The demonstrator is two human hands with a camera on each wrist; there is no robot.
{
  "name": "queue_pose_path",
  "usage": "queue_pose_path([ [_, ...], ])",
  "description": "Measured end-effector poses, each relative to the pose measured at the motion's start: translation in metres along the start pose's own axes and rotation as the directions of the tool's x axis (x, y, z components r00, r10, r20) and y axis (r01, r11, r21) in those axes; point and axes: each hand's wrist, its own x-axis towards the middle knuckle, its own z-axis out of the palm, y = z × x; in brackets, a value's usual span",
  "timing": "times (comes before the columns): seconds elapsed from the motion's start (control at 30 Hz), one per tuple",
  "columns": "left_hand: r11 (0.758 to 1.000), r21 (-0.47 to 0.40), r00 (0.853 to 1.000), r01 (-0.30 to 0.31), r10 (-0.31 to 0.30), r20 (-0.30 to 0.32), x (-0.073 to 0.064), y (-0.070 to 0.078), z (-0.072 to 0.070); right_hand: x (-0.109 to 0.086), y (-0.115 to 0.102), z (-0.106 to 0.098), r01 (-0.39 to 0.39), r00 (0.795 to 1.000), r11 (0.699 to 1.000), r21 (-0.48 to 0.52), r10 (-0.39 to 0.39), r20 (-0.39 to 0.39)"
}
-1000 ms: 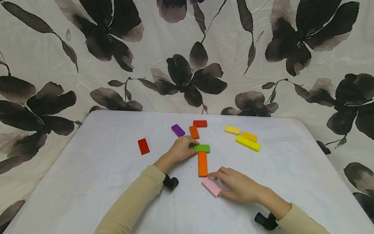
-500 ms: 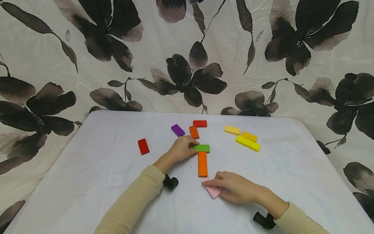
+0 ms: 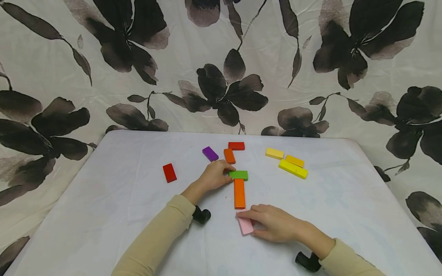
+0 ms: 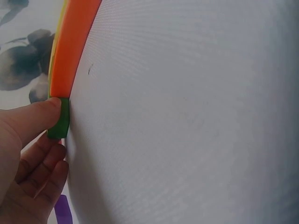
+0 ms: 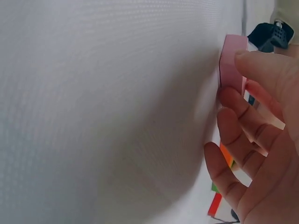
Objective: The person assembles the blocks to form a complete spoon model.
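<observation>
My right hand [image 3: 277, 224] pinches the pink block [image 3: 246, 227] between thumb and fingers; my left hand [image 3: 215, 175] pinches the green block [image 3: 240, 175] by its left end.

The near block [image 3: 246, 225] is a soft, plain pink. Beyond it come a long block [image 3: 239, 193] in bright orange, a crosswise block [image 3: 239, 175] in grass green, a short orange block [image 3: 229, 156] and a far red block [image 3: 236, 146]. To the left are a purple block [image 3: 210, 153] and a deeper red block [image 3: 169, 173]; to the right, a pale yellow block [image 3: 274, 153], a golden yellow block [image 3: 294, 161] and a long lemon-yellow block [image 3: 292, 169]. The tabletop [image 3: 103, 214] is plain white. Both sleeves [image 3: 157, 234] are plain tan, the wrist devices [image 3: 308, 262] black. The far backdrop [image 3: 224, 88] is off-white, printed with charcoal and grey-brown flowers and leaves.
</observation>
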Motion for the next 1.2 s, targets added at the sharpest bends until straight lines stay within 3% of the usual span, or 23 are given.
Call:
queue_pose_path([
  [0.53,1.0,0.015,1.0,-0.023,0.024,-0.01,-0.001,0.0,-0.001,0.007,-0.005,0.005,-0.016,0.998,0.998,-0.059,0.012,-0.054],
  [1.2,0.999,-0.008,0.999,-0.035,0.034,-0.012,-0.002,-0.001,-0.001,0.011,-0.009,0.006,-0.063,0.996,0.996,-0.064,0.059,-0.063],
])
